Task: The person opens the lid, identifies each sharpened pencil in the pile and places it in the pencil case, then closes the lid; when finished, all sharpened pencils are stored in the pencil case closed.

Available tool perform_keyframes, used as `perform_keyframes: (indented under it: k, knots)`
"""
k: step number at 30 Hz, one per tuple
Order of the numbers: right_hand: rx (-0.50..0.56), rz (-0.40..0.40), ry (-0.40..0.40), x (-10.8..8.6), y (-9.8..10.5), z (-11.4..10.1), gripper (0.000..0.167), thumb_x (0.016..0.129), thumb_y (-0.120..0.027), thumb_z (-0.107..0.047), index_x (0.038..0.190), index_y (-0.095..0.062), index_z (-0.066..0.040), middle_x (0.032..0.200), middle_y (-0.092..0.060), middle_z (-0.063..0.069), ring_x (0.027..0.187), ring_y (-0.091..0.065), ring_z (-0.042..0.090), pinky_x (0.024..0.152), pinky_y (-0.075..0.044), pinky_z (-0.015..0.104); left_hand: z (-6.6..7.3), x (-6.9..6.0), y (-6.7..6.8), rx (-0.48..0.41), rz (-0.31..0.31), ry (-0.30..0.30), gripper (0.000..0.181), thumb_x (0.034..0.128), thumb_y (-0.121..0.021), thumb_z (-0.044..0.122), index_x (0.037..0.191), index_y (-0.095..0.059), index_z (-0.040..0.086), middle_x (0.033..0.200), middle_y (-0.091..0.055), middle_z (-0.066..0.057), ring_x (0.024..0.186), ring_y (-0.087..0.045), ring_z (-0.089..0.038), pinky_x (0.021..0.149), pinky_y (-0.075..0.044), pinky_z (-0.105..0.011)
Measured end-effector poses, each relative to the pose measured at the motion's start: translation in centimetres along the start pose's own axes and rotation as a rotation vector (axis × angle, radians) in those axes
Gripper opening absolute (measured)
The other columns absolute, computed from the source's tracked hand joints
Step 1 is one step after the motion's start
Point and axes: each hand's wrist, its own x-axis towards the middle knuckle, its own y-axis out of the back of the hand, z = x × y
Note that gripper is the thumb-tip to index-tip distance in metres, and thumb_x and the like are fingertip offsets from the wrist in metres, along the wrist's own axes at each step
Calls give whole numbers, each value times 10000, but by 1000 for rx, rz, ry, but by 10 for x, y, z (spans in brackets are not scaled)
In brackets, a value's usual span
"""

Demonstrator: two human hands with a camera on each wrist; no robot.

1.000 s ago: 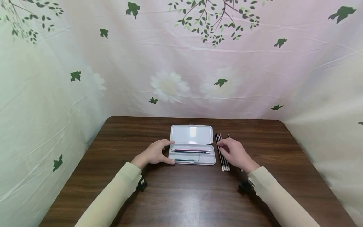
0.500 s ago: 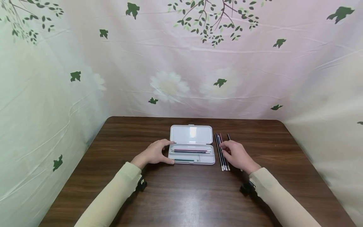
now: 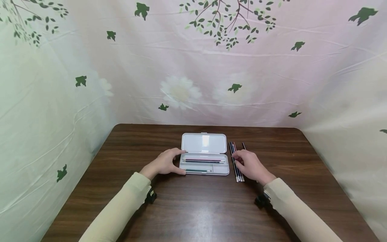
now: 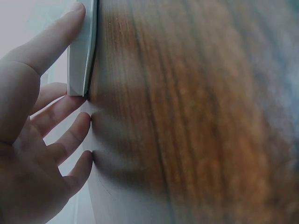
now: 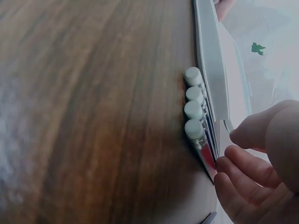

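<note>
A white pencil case (image 3: pixel 226 170) lies with its lid (image 3: pixel 193 143) raised at the back. Dark and pinkish pencils (image 3: pixel 204 161) lie in its rear compartment, a green pencil (image 3: pixel 198 170) in the front one. My left hand (image 3: pixel 165 162) holds the case's left end, thumb on the front edge and fingers behind. Right of the case, several pencils (image 3: pixel 238 174) with white erasers lie side by side. Over them is my right hand (image 3: pixel 250 164), fingers bent, their tips at the pencils; the right wrist view shows nothing between thumb and index finger.
Another dark pencil (image 3: pixel 243 146) lies apart, partly hidden under the right hand. The brown wooden table (image 3: pixel 193 208) extends around the case. A printed cloth (image 3: pixel 199 67) hangs behind and along both sides.
My right hand shifted slightly right, then back left over the pencils. The left hand and the case have stayed put.
</note>
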Motion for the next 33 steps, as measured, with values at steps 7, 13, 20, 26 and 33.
perform_keyframes:
  k: [7,13,20,26,33]
  knots:
    - [-37,10,17,4,-1,1,195,895,-707,30,1084,-746,0,950,-709,84,832,-657,171,739,-578,391,-1,-1,0,-9,11,-10,964,730,-950,526,1525,-557,147,1442,-605,-22,1156,-603,-223,1037,-495,-448]
    - [-38,-15,-23,6,1,-1,195,889,-705,33,1082,-735,23,950,-722,119,836,-680,202,741,-594,419,-2,-1,0,-6,7,-9,970,734,-940,546,1530,-552,152,1451,-599,-22,1166,-602,-221,1041,-493,-455]
    - [-67,-19,-73,6,0,0,222,870,-720,29,1091,-724,43,992,-736,177,846,-702,248,734,-608,433,-2,-1,-1,-2,7,-5,969,730,-943,545,1528,-554,156,1442,-603,-19,1156,-600,-216,1041,-489,-451]
    - [-80,-18,-100,7,0,1,248,845,-697,25,1092,-717,45,963,-739,170,846,-706,256,737,-606,445,-2,-1,-1,-9,9,-4,964,732,-944,540,1527,-555,157,1446,-601,-24,1172,-598,-221,1048,-488,-451]
    - [-115,-22,-134,8,1,-5,233,826,-711,2,1056,-713,34,905,-718,128,814,-676,253,726,-587,456,-2,-1,-1,-12,10,-5,965,729,-946,539,1525,-557,156,1442,-603,-23,1166,-598,-224,1045,-489,-452]
